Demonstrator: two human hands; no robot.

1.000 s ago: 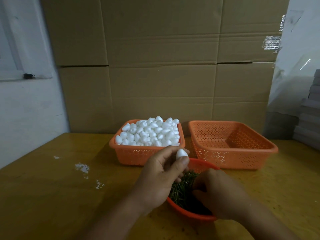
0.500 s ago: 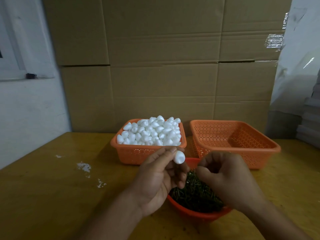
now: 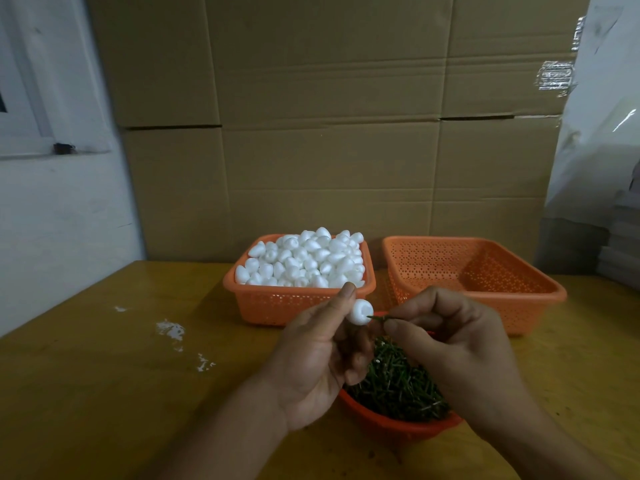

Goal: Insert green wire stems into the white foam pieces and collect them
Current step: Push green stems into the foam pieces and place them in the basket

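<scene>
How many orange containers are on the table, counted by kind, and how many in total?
Square orange baskets: 2, one full of white foam pieces, one with nothing seen inside
Round orange bowl holding green wire stems: 1
Total: 3

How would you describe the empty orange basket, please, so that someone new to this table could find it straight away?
Start at the wall of cardboard boxes behind the wooden table. Two square orange mesh baskets sit side by side at its foot. The empty basket is the right-hand one; its neighbour is heaped with white foam pieces.
</scene>
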